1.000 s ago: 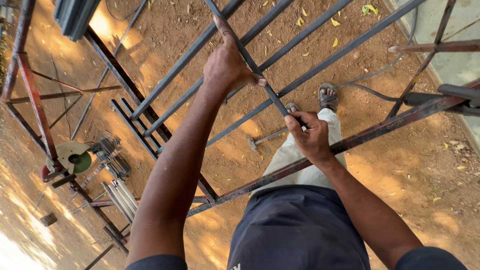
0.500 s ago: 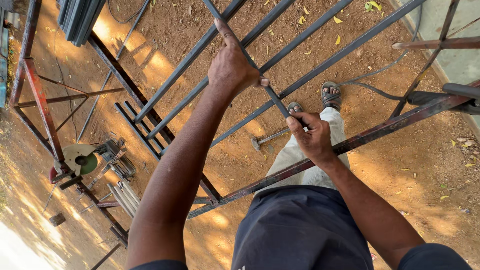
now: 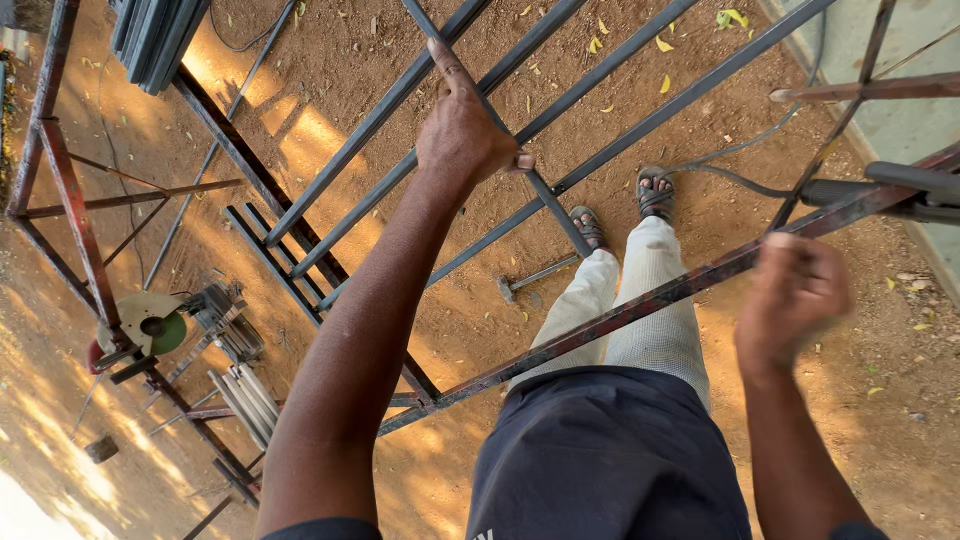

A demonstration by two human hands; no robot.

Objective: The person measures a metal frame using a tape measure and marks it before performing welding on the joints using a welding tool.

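A: Grey bar (image 3: 545,200) under the left hand (image 3: 465,135): painted metal, smooth, matt, like the 3 long tubes (image 3: 600,95) beside it.

B: Angled rail (image 3: 650,300) by the right hand (image 3: 795,295): bare steel, rust-mottled, rough. Red frame (image 3: 70,200): flaking paint over rust.

A: Ground (image 3: 350,80): dry, gritty dirt. Trousers (image 3: 640,300): pale woven cloth. Shirt (image 3: 600,460): dark matt fabric.

B: Hammer (image 3: 535,278): dull metal.

A dark, slim steel bar (image 3: 545,195) slants under the left hand (image 3: 465,135), crossing the parallel grille bars (image 3: 610,90), well apart from the right hand (image 3: 795,295).
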